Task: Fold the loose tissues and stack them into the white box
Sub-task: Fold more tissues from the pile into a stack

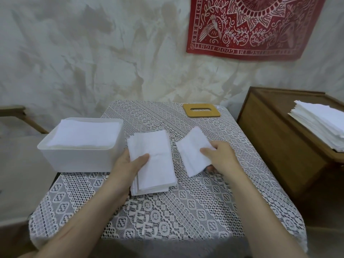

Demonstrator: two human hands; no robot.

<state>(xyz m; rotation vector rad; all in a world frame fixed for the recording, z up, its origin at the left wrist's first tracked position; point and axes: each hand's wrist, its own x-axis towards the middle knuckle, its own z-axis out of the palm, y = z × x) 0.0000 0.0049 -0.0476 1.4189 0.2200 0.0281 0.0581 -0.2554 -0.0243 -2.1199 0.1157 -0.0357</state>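
On the lace-covered table (167, 211), left hand (128, 166) grips a stack of folded white paper tissues (156, 174); right hand (223, 157) pinches a single folded white tissue (191, 153) at 3 o'clock; the tissue-filled rectangular white plastic box (80, 157) sits at 9 o'clock.

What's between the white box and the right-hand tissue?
The folded tissue stack, held by the left hand; the right hand pinches the single tissue. Head view.

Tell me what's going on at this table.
A person is folding tissues. The left hand grips a stack of folded tissues beside the white box, which already holds tissues. The right hand pinches a single tissue just right of that stack. Another pile of tissues sits on the wooden cabinet at right.
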